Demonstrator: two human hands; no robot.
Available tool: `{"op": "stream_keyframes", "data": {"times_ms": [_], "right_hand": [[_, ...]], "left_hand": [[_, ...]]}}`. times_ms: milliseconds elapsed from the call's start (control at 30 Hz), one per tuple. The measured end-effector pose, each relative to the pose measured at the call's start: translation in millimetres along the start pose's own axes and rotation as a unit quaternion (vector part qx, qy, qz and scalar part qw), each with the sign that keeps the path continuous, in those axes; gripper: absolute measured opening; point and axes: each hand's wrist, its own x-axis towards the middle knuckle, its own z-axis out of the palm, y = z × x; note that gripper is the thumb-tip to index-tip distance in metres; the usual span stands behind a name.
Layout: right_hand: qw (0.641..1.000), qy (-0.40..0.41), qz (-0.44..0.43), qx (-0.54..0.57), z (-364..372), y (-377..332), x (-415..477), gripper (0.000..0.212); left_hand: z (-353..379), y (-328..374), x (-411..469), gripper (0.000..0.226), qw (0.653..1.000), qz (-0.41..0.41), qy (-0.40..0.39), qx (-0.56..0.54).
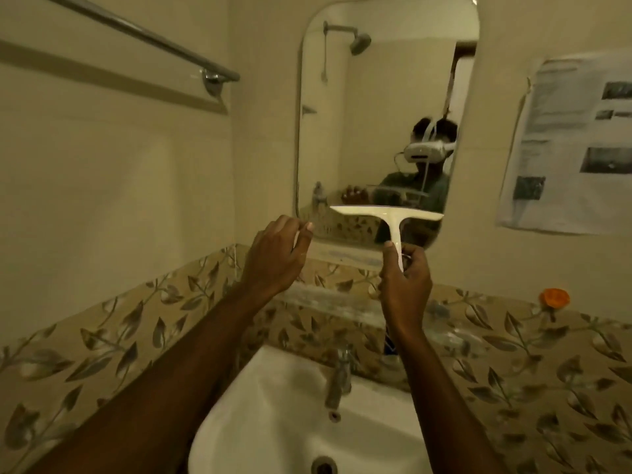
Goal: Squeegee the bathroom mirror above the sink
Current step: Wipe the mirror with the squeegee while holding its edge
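A tall mirror (359, 107) with rounded corners hangs on the wall above the white sink (273, 415). My right hand (407, 278) grips the handle of a white T-shaped squeegee (390, 213), held upright with its blade level across the mirror's lower part. My left hand (277, 254) is raised beside the mirror's lower left corner, fingers curled around something small and pale that I cannot identify. The mirror reflects a person wearing a headset and a shower head.
A metal tap (338, 378) stands at the sink's back edge. A towel rail (143, 39) runs along the left wall. A printed paper sheet (574, 148) hangs right of the mirror. An orange object (554, 297) sits on the leaf-patterned tile band at the right.
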Motion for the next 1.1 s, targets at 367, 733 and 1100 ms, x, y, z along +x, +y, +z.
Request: {"op": "stream_keyframes", "data": {"times_ms": [367, 733, 1100], "right_hand": [[0.996, 0.013, -0.087, -0.032, 61.9, -33.9, 128.7, 0.005], [0.960, 0.105, -0.233, -0.114, 91.2, -111.1, 242.8, 0.011], [0.928, 0.138, -0.211, -0.274, 102.9, -170.6, 314.5, 0.036]], "left_hand": [[5.6, -49.1, 196.4, 0.050, 0.994, -0.053, -0.061, -0.068], [31.2, -68.3, 319.8, 0.048, 0.988, -0.011, 0.072, -0.133], [33.3, -75.4, 350.1, 0.045, 0.963, -0.089, 0.122, -0.222]]}}
